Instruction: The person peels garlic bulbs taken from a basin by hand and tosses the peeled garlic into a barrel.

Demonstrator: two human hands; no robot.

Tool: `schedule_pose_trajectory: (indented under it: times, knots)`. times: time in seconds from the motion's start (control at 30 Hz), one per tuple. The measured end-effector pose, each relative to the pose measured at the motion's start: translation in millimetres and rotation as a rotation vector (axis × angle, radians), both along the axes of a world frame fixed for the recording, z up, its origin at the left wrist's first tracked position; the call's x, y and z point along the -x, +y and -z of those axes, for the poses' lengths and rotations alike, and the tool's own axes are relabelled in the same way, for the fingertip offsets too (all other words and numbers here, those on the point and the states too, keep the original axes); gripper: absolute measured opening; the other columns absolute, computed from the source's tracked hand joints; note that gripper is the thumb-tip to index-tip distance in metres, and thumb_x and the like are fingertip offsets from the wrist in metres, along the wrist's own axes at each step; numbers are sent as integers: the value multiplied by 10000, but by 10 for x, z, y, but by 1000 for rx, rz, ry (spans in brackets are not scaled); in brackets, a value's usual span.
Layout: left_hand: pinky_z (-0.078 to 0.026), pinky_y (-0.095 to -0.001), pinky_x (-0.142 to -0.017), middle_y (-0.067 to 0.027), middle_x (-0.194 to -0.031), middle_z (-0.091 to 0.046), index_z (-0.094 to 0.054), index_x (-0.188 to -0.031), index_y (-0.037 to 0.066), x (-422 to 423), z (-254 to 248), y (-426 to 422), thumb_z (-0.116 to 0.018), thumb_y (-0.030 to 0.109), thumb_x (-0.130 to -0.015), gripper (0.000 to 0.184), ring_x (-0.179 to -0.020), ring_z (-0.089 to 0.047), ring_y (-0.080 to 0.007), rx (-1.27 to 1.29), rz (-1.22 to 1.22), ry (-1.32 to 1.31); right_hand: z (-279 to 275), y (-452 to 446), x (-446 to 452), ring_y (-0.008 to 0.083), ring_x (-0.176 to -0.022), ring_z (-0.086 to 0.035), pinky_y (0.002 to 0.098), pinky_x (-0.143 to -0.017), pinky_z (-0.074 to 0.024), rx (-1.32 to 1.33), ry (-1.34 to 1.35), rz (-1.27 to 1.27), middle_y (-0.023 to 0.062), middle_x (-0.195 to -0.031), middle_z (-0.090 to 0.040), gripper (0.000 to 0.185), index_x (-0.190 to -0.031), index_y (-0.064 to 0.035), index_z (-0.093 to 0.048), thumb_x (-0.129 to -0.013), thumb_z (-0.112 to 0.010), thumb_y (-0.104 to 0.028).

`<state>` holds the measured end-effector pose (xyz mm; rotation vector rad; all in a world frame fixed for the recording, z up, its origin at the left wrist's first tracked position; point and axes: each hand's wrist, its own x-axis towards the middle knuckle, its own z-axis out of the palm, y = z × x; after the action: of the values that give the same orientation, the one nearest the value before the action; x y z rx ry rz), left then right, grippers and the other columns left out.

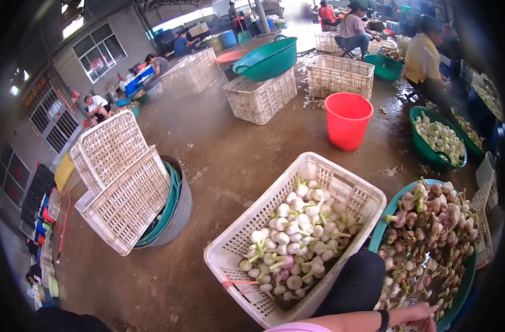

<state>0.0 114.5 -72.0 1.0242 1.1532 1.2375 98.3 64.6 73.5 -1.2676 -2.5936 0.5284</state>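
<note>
My left hand, below a black wristband and a pink sleeve, reaches over the near side of a teal basin heaped with unpeeled, purplish garlic bulbs. Its fingers are bent close to the bulbs; what they hold is hidden. A reddish shape just under that hand at the bottom edge is too unclear to name. My right hand does not show. Beside my dark-clad knee stands a white plastic crate, partly filled with cleaned white garlic bulbs on short green stems.
A red bucket stands beyond the crate. Stacked white crates lean on a grey tub at left. Green basins of garlic line the right. Farther off are more crates and several people at work. The floor looks wet.
</note>
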Motion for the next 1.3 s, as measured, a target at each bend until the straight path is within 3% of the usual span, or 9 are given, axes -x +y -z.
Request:
schedule_pose_trajectory:
  times: [0.4,0.47,0.53,0.83,1.0,1.03,1.1,1.2,1.3]
  knots:
    - [-455,-359,-620,-91,-703,-623,-594,-757,75,945,-1040,-684,-490,481,-789,420,-701,-614,-258,101,-115,26,-660,-218,863,368,-628,-569,441,-539,-440,-291,-552,-251,190,-653,-575,248,-795,-38,-611,-853,-497,-250]
    - [-456,-346,-578,-94,-633,-600,-584,-719,50,946,-930,-618,-489,479,-781,444,-679,-621,-225,121,-124,-64,-274,221,680,361,-603,-565,433,-527,-443,-307,-455,-331,173,-648,-578,243,-768,-72,-617,-843,-493,-268]
    - [-452,-316,-546,-65,-612,-593,-575,-791,23,824,-775,-535,-544,420,-786,399,-611,-590,-191,8,-43,-357,270,660,413,86,-455,-429,296,-399,-313,-195,-165,-155,66,-479,-500,210,-512,-8,-493,-703,-522,-90]
    - [-475,-280,-695,-70,-945,-538,-407,-1106,19,838,-869,-480,-721,143,-664,556,-842,-551,-141,53,-107,-442,-155,541,-36,106,-394,-416,277,-386,-435,659,576,389,2,-493,-406,223,-625,-61,-487,-801,-501,-197]
    - [-481,-267,-668,-65,-933,-553,-483,-1124,72,888,-844,-529,-674,93,-629,531,-792,-559,-139,-127,-319,-49,-337,792,-363,127,-601,-528,305,-516,-507,173,989,344,24,-684,-495,171,-924,-68,-550,-873,-461,-204]
    - [-472,-266,-695,-67,-978,-539,-472,-1128,72,863,-897,-545,-676,78,-642,527,-820,-547,-135,-85,-270,-56,-149,897,-473,172,-635,-569,330,-520,-512,753,1298,400,51,-718,-537,194,-979,-57,-555,-857,-475,-185]
    - [-456,-284,-752,-77,-1030,-521,-458,-1142,72,797,-1022,-602,-680,77,-640,549,-878,-531,-151,-42,-234,51,302,921,-588,224,-702,-610,354,-538,-509,874,914,561,106,-803,-604,220,-971,-37,-569,-806,-520,-175]
    - [-406,-345,-865,-112,-1085,-490,-447,-1175,78,729,-994,-572,-682,127,-604,619,-1003,-491,-231,-157,-316,500,659,656,-519,304,-743,-614,360,-641,-494,-103,-64,294,163,-833,-635,184,-835,-6,-632,-746,-542,-140]
    - [-327,-400,-941,-146,-1125,-455,-434,-1190,61,610,-1054,-583,-665,124,-580,655,-1072,-417,-307,-150,-241,681,464,446,-175,316,-785,-607,350,-704,-485,345,537,384,151,-845,-637,184,-865,-13,-643,-767,-562,-146]
